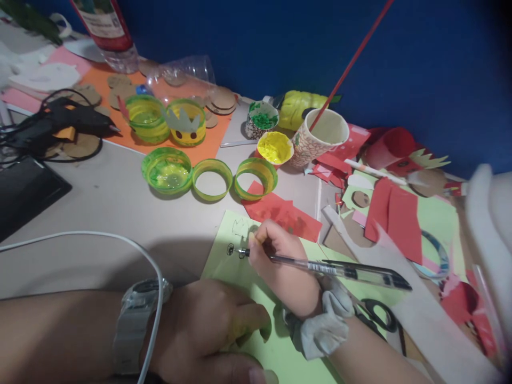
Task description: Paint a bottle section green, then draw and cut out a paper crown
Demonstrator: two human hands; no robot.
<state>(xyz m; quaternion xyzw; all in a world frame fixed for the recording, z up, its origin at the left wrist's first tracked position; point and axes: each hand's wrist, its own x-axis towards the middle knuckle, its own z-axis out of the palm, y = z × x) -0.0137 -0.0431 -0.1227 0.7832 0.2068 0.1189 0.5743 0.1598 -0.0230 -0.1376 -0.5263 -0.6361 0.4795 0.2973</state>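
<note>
My right hand (pixel 284 261), with a grey scrunchie round its wrist, is closed on a clear pen with black parts (pixel 296 262). The pen's tip is at small dark ovals drawn on a light green sheet (pixel 276 346); a jagged crown outline is sketched above them. My left hand (pixel 216 325), below a grey watch (pixel 138 325), rests palm down on the sheet's left side, fingers slightly bent and apart, holding nothing visible. Beyond the sheet stand green-yellow rings (pixel 212 196) and a painted shallow cup (pixel 167 186). Red paper (pixel 308 221) lies at its top edge.
Behind are a paper cup (pixel 302 149) with a red stick, yellow paint (pixel 275 148) and green paint (pixel 263 120). Black scissors (pixel 379 314) and red scraps (pixel 394 218) lie right. A glue gun (pixel 80 117) is left; a white cable (pixel 160 288) crosses my left wrist.
</note>
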